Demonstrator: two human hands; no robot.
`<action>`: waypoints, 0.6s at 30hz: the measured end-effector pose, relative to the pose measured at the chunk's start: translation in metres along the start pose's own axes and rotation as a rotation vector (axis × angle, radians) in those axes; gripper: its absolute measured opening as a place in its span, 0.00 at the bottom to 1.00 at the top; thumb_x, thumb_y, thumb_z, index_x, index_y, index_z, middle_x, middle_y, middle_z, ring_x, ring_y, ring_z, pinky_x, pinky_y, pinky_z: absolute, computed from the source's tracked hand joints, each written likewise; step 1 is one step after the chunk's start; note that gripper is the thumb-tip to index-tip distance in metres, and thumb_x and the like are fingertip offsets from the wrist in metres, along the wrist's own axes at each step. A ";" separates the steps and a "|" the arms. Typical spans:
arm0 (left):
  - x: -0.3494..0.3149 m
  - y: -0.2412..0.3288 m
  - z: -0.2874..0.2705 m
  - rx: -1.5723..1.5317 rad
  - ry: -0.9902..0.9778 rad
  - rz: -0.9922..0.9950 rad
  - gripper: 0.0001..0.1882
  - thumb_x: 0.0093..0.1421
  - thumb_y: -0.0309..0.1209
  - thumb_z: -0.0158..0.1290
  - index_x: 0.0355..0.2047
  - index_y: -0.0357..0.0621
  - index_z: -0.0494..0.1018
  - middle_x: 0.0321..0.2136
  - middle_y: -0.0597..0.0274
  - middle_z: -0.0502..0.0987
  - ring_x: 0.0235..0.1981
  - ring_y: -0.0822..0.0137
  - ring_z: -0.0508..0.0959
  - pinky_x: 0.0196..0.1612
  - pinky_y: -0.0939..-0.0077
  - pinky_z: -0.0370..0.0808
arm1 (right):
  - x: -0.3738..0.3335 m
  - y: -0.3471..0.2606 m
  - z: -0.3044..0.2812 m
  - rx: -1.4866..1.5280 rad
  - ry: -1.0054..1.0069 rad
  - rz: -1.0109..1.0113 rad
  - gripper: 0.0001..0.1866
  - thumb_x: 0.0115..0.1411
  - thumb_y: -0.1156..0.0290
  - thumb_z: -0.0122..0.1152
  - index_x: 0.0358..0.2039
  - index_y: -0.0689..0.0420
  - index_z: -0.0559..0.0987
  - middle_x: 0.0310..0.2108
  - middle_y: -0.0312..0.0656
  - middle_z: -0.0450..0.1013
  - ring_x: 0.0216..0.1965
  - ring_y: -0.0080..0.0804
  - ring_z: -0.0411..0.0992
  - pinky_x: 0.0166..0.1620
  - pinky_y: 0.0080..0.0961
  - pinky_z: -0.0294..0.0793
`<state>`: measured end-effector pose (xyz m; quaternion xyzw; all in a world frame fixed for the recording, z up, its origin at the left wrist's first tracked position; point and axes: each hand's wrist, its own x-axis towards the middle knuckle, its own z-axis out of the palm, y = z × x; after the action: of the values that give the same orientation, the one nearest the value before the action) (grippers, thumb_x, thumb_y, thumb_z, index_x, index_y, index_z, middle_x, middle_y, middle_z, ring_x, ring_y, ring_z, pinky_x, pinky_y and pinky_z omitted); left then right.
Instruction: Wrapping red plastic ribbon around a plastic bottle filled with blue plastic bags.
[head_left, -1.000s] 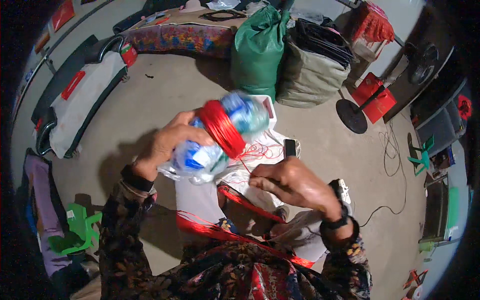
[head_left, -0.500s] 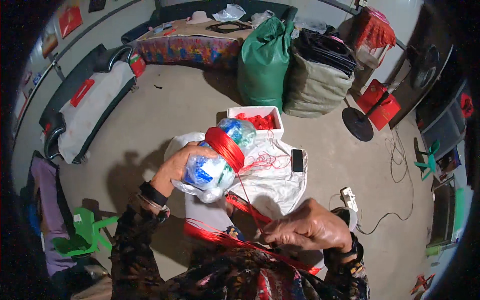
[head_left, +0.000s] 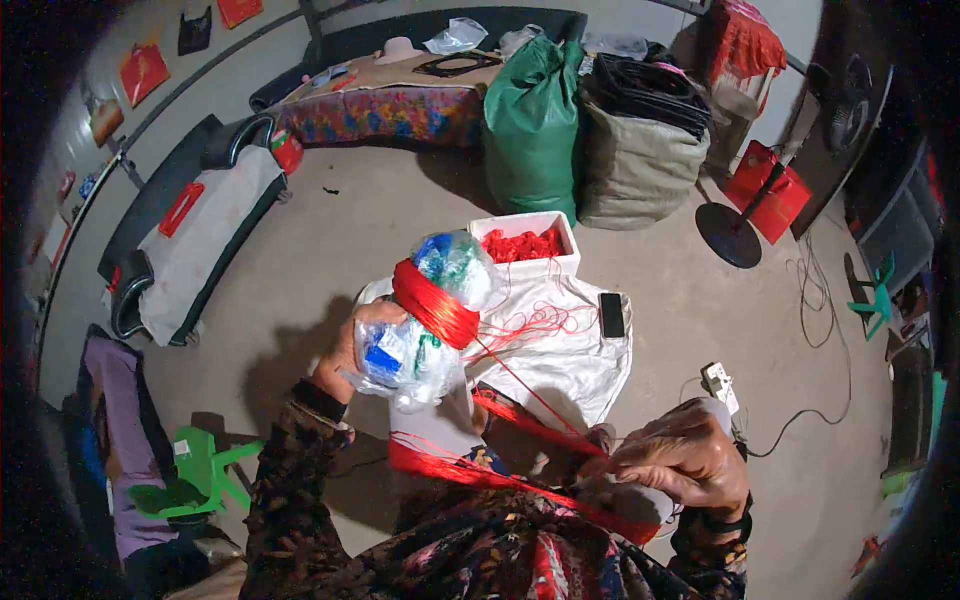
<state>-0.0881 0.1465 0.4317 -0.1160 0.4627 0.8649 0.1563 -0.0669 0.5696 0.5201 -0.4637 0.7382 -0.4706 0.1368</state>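
My left hand [head_left: 345, 345] is closed around the near end of a bulging bundle wrapped in clear plastic [head_left: 400, 355], with blue, green and white showing through. Red thread [head_left: 437, 305] is wound in a thick band round the bundle's narrow middle. A taut strand runs from that band down to my right hand [head_left: 690, 455], whose fingers are pinched on it. Across my lap a loose skein of red thread [head_left: 450, 472] is stretched, passing round my knees. Part of the left fingers is hidden behind the bundle.
Ahead, a white box [head_left: 560, 262] holds red tangled thread, beside a white cloth sack [head_left: 575, 350] with a black phone [head_left: 612, 316] on it. A green stool [head_left: 205, 470] stands left; a power strip [head_left: 720, 388] lies right. Full sacks [head_left: 535, 130] and a fan [head_left: 728, 235] stand beyond.
My right hand has moved to the right, away from the bundle, and the strand between them is longer. The bundle has shifted slightly left, still in my left hand.
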 end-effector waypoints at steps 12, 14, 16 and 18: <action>-0.019 0.004 0.054 0.078 -0.011 0.099 0.16 0.54 0.33 0.55 0.42 0.40 0.75 0.35 0.60 0.80 0.33 0.65 0.81 0.40 0.71 0.78 | -0.013 -0.010 0.022 -0.111 -0.142 -0.094 0.09 0.60 0.70 0.59 0.39 0.52 0.84 0.34 0.38 0.81 0.32 0.38 0.79 0.33 0.32 0.78; -0.015 -0.001 0.026 0.609 -0.103 0.383 0.17 0.53 0.34 0.58 0.42 0.41 0.76 0.37 0.60 0.80 0.37 0.66 0.80 0.45 0.71 0.77 | -0.013 -0.011 0.028 -0.117 -0.107 -0.096 0.08 0.60 0.69 0.59 0.39 0.51 0.83 0.35 0.38 0.81 0.32 0.38 0.79 0.34 0.33 0.78; -0.012 -0.003 0.031 0.741 -0.133 0.341 0.19 0.50 0.34 0.60 0.43 0.40 0.77 0.39 0.59 0.79 0.41 0.66 0.79 0.49 0.71 0.75 | -0.005 -0.017 0.028 -0.127 -0.147 -0.127 0.08 0.61 0.68 0.59 0.39 0.52 0.83 0.35 0.38 0.80 0.32 0.39 0.78 0.35 0.34 0.77; -0.009 -0.008 0.059 0.563 -0.077 0.093 0.24 0.47 0.32 0.63 0.46 0.39 0.75 0.40 0.60 0.79 0.43 0.67 0.77 0.51 0.71 0.73 | 0.005 -0.024 0.023 -0.124 -0.150 -0.146 0.08 0.61 0.69 0.59 0.38 0.54 0.83 0.34 0.40 0.80 0.32 0.40 0.79 0.35 0.34 0.78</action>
<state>-0.0799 0.1985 0.4608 -0.0140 0.6831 0.7124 0.1601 -0.0419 0.5495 0.5290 -0.5576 0.7180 -0.3964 0.1282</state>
